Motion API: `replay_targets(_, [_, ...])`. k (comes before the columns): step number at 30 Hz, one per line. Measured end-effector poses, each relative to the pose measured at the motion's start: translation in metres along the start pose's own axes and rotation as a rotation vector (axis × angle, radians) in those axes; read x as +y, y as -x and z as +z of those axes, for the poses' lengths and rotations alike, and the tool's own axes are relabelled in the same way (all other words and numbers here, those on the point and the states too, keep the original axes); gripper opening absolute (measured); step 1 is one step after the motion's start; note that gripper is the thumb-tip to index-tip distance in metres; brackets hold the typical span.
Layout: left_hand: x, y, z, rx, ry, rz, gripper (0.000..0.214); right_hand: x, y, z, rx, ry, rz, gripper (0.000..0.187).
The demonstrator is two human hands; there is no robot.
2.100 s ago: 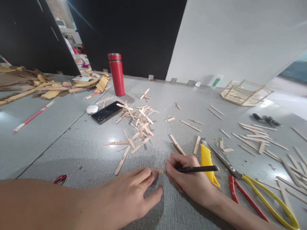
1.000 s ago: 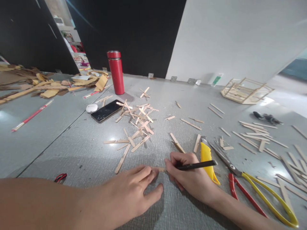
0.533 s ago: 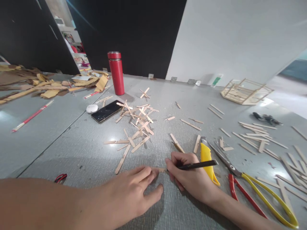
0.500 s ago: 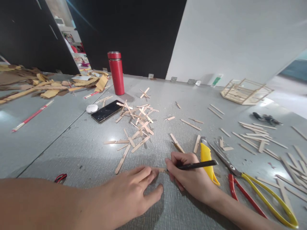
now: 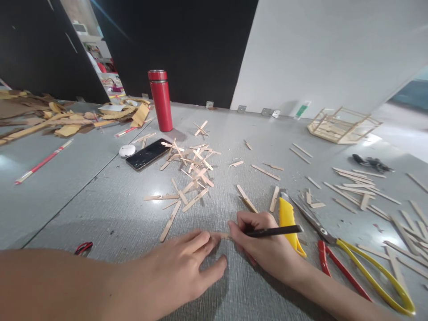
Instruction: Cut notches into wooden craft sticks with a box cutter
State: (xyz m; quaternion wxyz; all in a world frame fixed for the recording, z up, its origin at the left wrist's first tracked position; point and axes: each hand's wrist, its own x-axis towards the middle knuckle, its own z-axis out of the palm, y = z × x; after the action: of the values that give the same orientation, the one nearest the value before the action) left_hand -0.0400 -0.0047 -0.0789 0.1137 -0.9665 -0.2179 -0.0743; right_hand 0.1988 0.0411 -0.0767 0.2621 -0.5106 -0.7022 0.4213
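Under the fingertips of my left hand, a wooden craft stick lies flat against the table. My left thumb stands apart from the fingers, so the hand is open while it presses on the stick. In a writing grip, my right hand is closed around a black pen. The pen's tip is hidden behind the right fingers, close to the stick's right end. A yellow utility knife lies just beyond the right hand. Scissors with red and yellow handles rest beside the right forearm.
A pile of craft sticks lies ahead, with a phone, a white earbud case and a red flask behind. More loose sticks and a stick frame are at right. Cardboard scraps lie at far left.
My right hand and the pen have shifted very slightly left along the stick. My left hand stays in place, and the whole view has moved a little.
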Motion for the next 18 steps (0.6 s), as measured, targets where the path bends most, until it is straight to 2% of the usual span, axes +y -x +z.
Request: replay_targets(18, [0.0013, 0.0008, 0.0000, -0.003, 0.019, -0.009, 0.045, -0.0012, 0.0006, -0.0009, -0.009, -0.013, 0.014, 0.044])
